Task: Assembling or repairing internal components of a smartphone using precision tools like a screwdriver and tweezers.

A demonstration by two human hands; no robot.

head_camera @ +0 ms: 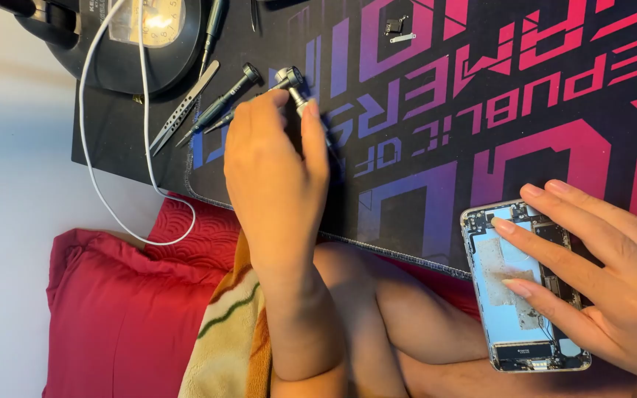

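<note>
My left hand (274,177) is closed around a grey metal screwdriver (290,78), whose round cap sticks out past my fingers over the left part of the dark mat (436,147). The tool's tip is hidden under my hand. My right hand (599,280) rests with spread fingers on an opened phone (514,295). The phone lies back-shell up at the mat's near right edge, with its inner parts and patches of old adhesive exposed. The two hands are well apart.
Metal tweezers (183,107) and a second dark screwdriver (224,100) lie left of my left hand. A black round device (112,44) and a white cable (105,177) sit at the far left. Small loose parts (397,29) lie near the top. A red pillow (127,309) is below.
</note>
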